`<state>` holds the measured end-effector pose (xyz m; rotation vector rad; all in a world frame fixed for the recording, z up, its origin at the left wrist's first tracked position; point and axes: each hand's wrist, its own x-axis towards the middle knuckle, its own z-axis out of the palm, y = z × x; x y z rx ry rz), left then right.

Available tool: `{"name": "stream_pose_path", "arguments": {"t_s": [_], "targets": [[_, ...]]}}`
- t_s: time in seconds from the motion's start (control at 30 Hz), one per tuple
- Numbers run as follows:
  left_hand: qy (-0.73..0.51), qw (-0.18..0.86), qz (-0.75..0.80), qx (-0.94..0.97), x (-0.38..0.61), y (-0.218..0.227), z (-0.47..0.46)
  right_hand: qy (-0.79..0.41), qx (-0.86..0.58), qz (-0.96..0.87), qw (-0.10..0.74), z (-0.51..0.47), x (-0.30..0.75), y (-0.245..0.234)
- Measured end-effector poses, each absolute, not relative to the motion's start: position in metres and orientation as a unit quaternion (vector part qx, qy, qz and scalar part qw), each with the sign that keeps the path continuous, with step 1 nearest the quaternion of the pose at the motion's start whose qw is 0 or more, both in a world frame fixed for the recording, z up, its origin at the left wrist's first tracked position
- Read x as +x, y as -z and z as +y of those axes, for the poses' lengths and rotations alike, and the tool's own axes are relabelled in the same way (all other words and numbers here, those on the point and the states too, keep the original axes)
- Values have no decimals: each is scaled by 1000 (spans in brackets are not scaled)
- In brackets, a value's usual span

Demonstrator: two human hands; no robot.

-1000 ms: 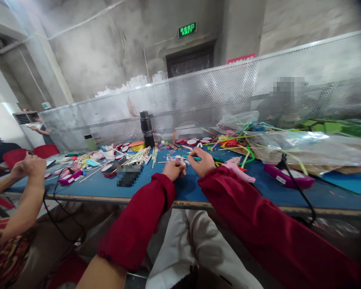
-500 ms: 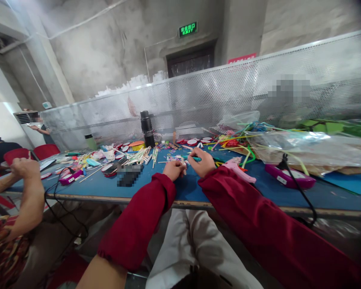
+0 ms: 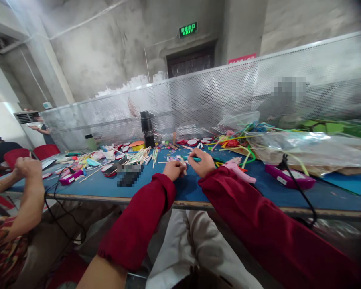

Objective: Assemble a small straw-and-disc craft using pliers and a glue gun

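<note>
My left hand (image 3: 173,170) is closed in a pinch on a small pale piece (image 3: 184,169), just above the blue table (image 3: 159,182). What the piece is I cannot make out. Close by on the right, my right hand (image 3: 205,162) is wrapped round a slim teal pen-like tool (image 3: 195,159), its tip pointing left toward the pale piece. Whether the tip touches the piece is too small to tell. Tiny coloured bits lie on the table just behind my hands. A pink curved strip (image 3: 242,172) rests to the right of my right hand.
A black thermos (image 3: 147,128) stands at the back. Left of my hands are a dark phone-like slab (image 3: 130,175), many thin sticks (image 3: 140,155) and a purple device (image 3: 71,177). Another purple device (image 3: 290,176) with a black cable and clear plastic sheeting (image 3: 315,146) lie right. A co-worker's hands (image 3: 29,165) are at far left.
My hands stay almost where they were, with the same hold on the pale piece and the teal tool. The co-worker's hands at the left have shifted slightly.
</note>
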<state>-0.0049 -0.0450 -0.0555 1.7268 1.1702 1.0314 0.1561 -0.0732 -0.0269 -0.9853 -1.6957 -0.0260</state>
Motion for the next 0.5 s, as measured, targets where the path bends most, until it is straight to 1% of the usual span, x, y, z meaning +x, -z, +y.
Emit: {"name": "stream_pose_path", "arguments": {"t_s": [0.2,0.5], "targets": [[-409,394,461,682,-5,56,-45,27,-426,-704,567,-74,157,26],[-408,398,461,680,-5,54,-47,12,-418,-718,557,-76,156,25]]}}
